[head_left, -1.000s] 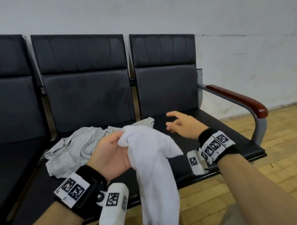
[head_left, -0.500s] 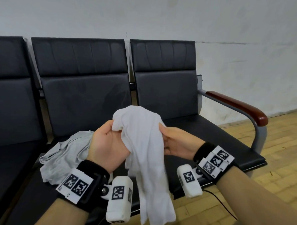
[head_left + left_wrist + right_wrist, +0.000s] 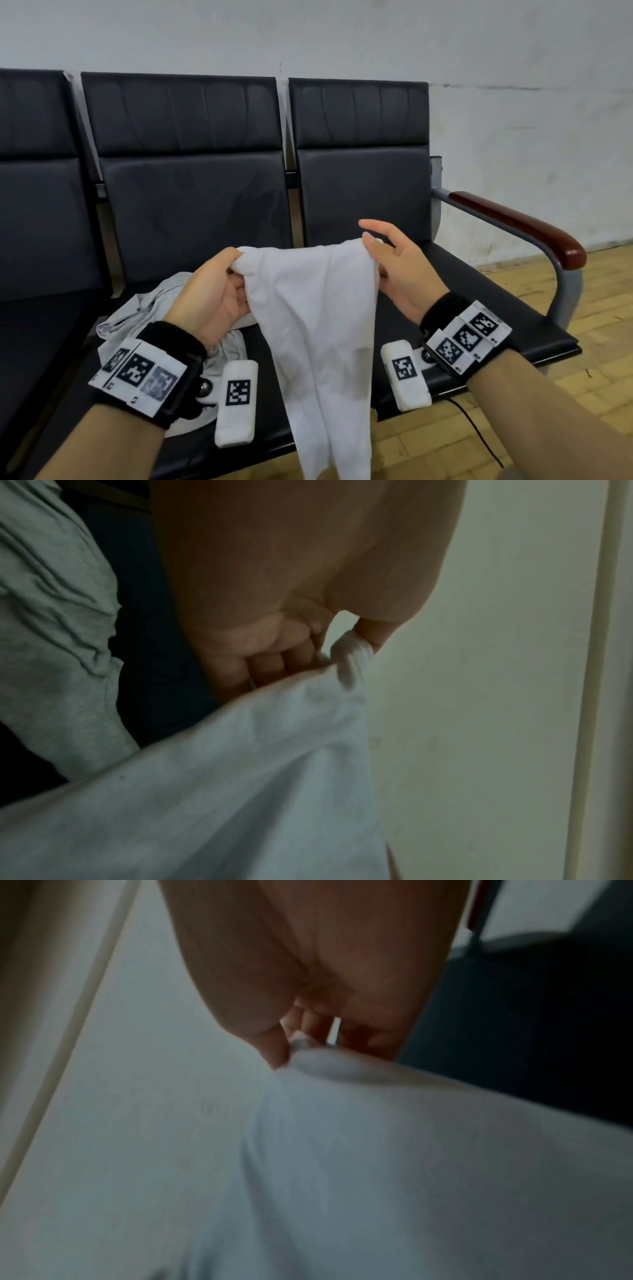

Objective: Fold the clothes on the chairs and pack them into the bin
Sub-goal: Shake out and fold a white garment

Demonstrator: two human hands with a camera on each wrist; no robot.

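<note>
A white garment (image 3: 315, 329) hangs in the air in front of the black chairs, spread between my two hands. My left hand (image 3: 219, 294) grips its upper left corner with curled fingers; the left wrist view shows the bunched white cloth (image 3: 346, 658) pinched at the fingertips. My right hand (image 3: 387, 263) pinches the upper right corner between thumb and fingers, index finger stretched out; the right wrist view shows the white cloth (image 3: 342, 1123) held at the thumb. A crumpled grey garment (image 3: 137, 315) lies on the middle seat behind my left wrist. No bin is in view.
A row of black padded chairs (image 3: 191, 192) stands against a white wall. The right chair has a brown wooden armrest (image 3: 520, 226) on a grey metal frame. Wooden floor (image 3: 596, 329) lies to the right, with a thin black cable (image 3: 479, 431) on it.
My right hand came in from over the right seat and took hold of the white garment. Both hands then drew apart, spreading its top edge between them.
</note>
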